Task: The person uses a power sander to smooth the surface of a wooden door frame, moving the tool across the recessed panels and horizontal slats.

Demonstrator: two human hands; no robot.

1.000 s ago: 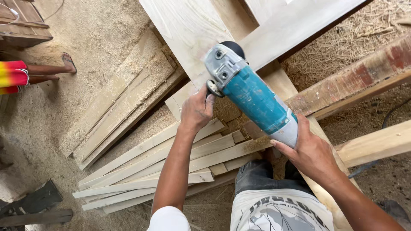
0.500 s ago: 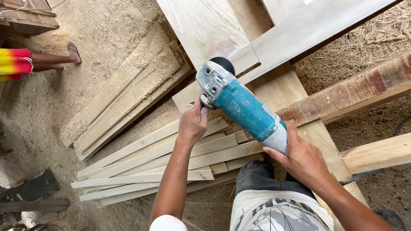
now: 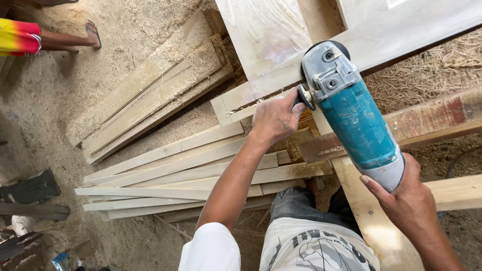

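Grinder gripped in both hands at right of centre, its head on the pale board.

Left hand is closed around the side handle, right hand wraps the tail; the disc is hidden underneath. Board and right forearm run off the frame. Loose slats crowd the sawdust floor at lower left.

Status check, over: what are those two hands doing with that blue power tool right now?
Left hand grips grinder's side handle. Right hand holds grinder at rear. Head on pale board. Nothing blocking.
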